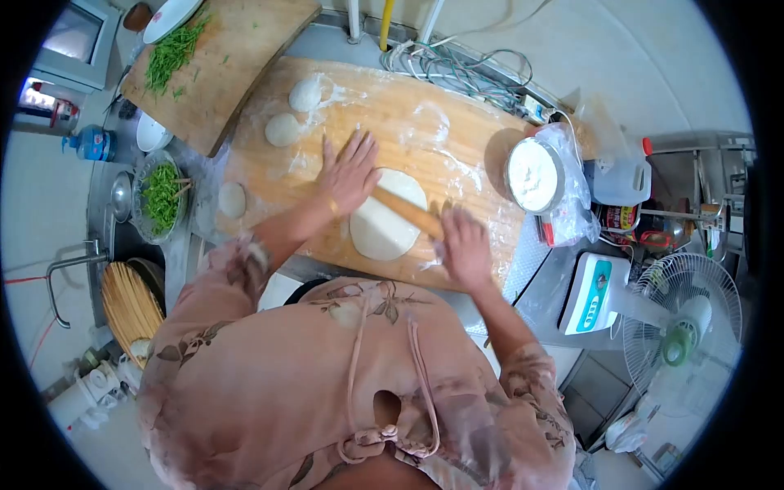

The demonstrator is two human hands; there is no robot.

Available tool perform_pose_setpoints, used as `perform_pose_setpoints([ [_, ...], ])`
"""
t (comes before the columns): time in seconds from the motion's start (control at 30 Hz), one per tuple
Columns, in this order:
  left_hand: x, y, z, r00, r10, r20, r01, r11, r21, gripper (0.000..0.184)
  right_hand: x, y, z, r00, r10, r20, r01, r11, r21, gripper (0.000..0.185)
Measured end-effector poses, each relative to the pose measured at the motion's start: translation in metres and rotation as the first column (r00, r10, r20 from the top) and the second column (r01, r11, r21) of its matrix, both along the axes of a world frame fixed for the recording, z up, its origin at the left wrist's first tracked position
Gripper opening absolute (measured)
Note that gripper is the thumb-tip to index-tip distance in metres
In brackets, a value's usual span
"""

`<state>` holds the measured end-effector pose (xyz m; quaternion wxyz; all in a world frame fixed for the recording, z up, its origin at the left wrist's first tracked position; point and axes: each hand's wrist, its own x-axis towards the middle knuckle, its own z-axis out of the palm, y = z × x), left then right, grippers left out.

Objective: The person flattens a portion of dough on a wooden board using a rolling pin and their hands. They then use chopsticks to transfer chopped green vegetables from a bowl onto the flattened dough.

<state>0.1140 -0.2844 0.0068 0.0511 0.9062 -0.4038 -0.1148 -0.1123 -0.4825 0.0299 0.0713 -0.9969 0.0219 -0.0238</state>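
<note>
A flat round of dough [384, 230] lies on the floured wooden board [359, 90], and a wooden rolling pin [407, 211] crosses it at a slant. My left hand [349, 173] is open over the pin's upper left end, fingers stretched out and the palm hiding that end. My right hand [465, 247], slightly blurred, is closed around the other end, near the board's front edge. Two dough pieces, one rounded [305, 95] and one flatter [282, 129], sit beyond my left hand. A third dough piece [232, 199] rests at the board's left.
A bowl of flour [533, 175] stands on the right, with a white scale [594, 294] and a fan [684, 322] nearer me. At the left are a glass bowl of chopped greens [163, 198] and a tilted cutting board [237, 49]. Coiled cables [457, 64] lie behind.
</note>
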Motion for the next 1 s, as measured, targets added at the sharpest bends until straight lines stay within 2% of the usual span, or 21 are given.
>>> perform_pose_setpoints([
  [0.1,0.040,-0.055,-0.007,0.993,0.106,0.045,-0.102,0.991,-0.085,0.061,0.050,-0.036,0.000,0.998,-0.028,-0.063,0.039,0.981,0.191,0.072],
  [0.17,0.050,-0.080,-0.005,0.984,0.133,0.117,-0.119,0.986,-0.118,0.060,0.057,-0.043,-0.005,0.997,-0.056,0.051,0.050,0.992,0.118,0.072],
  [0.23,0.039,-0.071,0.000,0.989,0.101,0.107,-0.089,0.990,-0.111,0.061,0.046,-0.036,-0.013,0.986,-0.076,0.151,0.061,0.993,0.101,0.074],
  [0.27,0.030,-0.060,0.002,0.991,0.086,0.102,-0.076,0.992,-0.101,0.061,0.028,-0.022,-0.013,0.991,-0.061,0.116,0.047,0.991,0.123,0.074],
  [0.37,-0.015,-0.001,0.017,0.988,-0.151,0.003,0.151,0.988,0.011,0.060,-0.035,0.022,0.001,0.999,0.042,-0.001,-0.042,0.989,0.144,0.075],
  [0.47,-0.017,0.004,0.015,0.983,-0.182,-0.010,0.182,0.983,-0.001,0.061,-0.044,0.020,0.003,0.992,0.111,-0.052,-0.104,0.987,0.121,0.073],
  [0.5,-0.014,-0.006,0.010,0.992,-0.122,0.011,0.123,0.991,-0.044,0.061,-0.034,0.009,-0.004,0.998,0.061,-0.027,-0.060,0.997,0.045,0.068],
  [0.57,0.016,-0.054,-0.002,0.998,0.001,0.060,0.008,0.989,-0.148,0.062,0.000,-0.017,0.003,0.993,-0.111,-0.027,0.114,0.984,0.135,0.063],
  [0.6,0.025,-0.073,-0.002,0.996,0.057,0.070,-0.043,0.981,-0.191,0.060,0.011,-0.025,0.007,0.981,-0.193,-0.032,0.195,0.963,0.183,0.060],
  [0.67,0.033,-0.100,0.000,0.981,0.176,0.077,-0.148,0.950,-0.275,0.058,0.017,-0.035,0.009,0.946,-0.273,-0.177,0.313,0.912,0.266,0.053],
  [0.7,0.031,-0.101,0.000,0.982,0.177,0.068,-0.143,0.926,-0.349,0.056,0.017,-0.040,0.010,0.920,-0.302,-0.252,0.371,0.879,0.300,0.049],
  [0.77,0.028,-0.096,0.001,0.982,0.177,0.063,-0.125,0.868,-0.481,0.051,-0.001,-0.037,0.000,0.895,-0.402,-0.194,0.440,0.724,0.531,0.044],
  [0.8,0.027,-0.088,0.001,0.989,0.108,-0.096,-0.141,0.870,-0.472,0.045,-0.012,-0.032,-0.005,0.873,-0.454,-0.179,0.454,0.620,0.640,0.041],
  [0.83,0.024,-0.077,0.001,0.966,0.042,-0.257,-0.159,0.875,-0.457,0.039,-0.020,-0.029,-0.003,0.864,-0.485,-0.133,0.446,0.616,0.649,0.037],
  [0.87,0.021,-0.068,0.001,0.912,-0.023,-0.410,-0.177,0.880,-0.441,0.034,-0.026,-0.023,-0.001,0.840,-0.519,-0.159,0.472,0.554,0.686,0.038],
  [0.93,0.010,-0.063,0.003,0.917,-0.144,-0.371,0.001,0.933,-0.360,0.028,-0.036,-0.014,0.003,0.788,-0.579,-0.210,0.512,0.427,0.745,0.038],
  [0.97,0.008,-0.062,0.004,0.911,-0.210,-0.354,0.094,0.944,-0.317,0.026,-0.040,-0.012,0.001,0.771,-0.593,-0.231,0.546,0.429,0.720,0.037],
  [1.0,0.009,-0.062,0.002,0.908,-0.217,-0.358,0.102,0.944,-0.312,0.025,-0.043,-0.011,-0.004,0.781,-0.586,-0.215,0.527,0.437,0.729,0.037],
])
